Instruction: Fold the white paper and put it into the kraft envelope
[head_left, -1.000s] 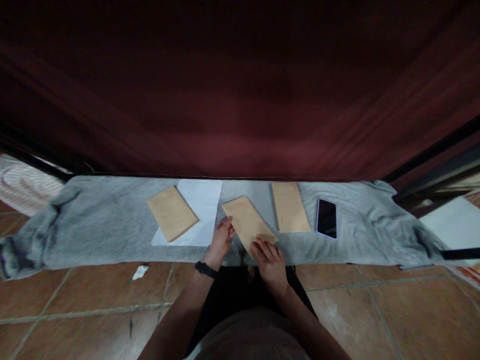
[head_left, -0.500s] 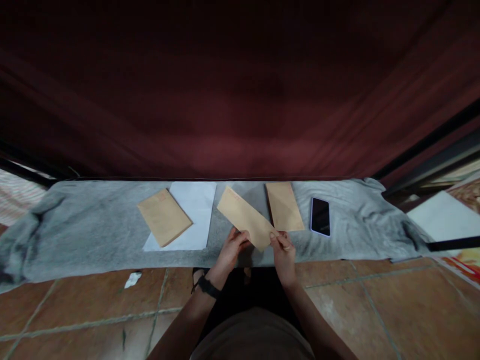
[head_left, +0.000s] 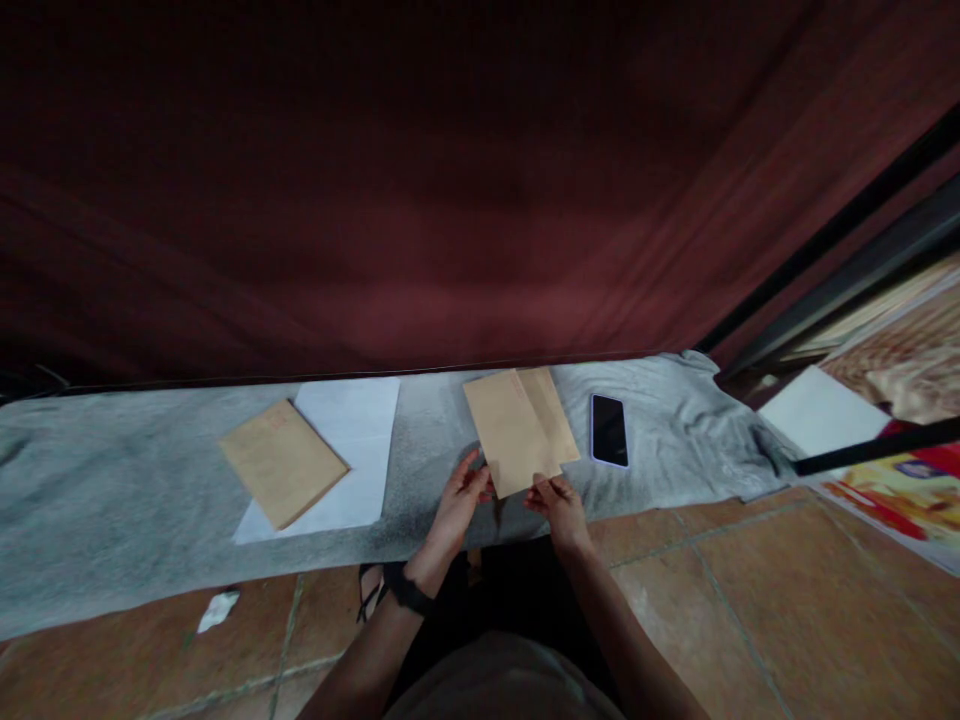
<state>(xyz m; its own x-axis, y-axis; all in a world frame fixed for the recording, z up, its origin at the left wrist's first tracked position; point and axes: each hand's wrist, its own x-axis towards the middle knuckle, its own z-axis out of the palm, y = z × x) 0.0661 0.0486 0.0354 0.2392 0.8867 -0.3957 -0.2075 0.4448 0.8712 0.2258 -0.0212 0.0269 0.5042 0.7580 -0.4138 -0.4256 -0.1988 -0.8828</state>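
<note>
A brown paper envelope (head_left: 511,435) is tilted over the right-hand stack of envelopes (head_left: 555,400), covering much of it. My right hand (head_left: 559,508) pinches the near edge of this envelope. At its lower left edge is my left hand (head_left: 459,500), thumb and fingertips against the paper; part of that grip is hidden. Further left, another brown envelope stack (head_left: 283,460) with faint red print in a corner rests partly on white paper (head_left: 360,440).
A phone (head_left: 609,430) with a pale purple rim lies right of the envelopes. Grey cloth (head_left: 165,480) covers the narrow surface, with dark red fabric (head_left: 450,250) behind. A white scrap (head_left: 218,610) lies on the tiled floor (head_left: 697,620). Dark bars (head_left: 877,445) stand at right.
The held envelope has swung from a diagonal slant to more upright and now overlaps the right-hand stack. My left hand has shifted to its edge. The view has turned slightly right.
</note>
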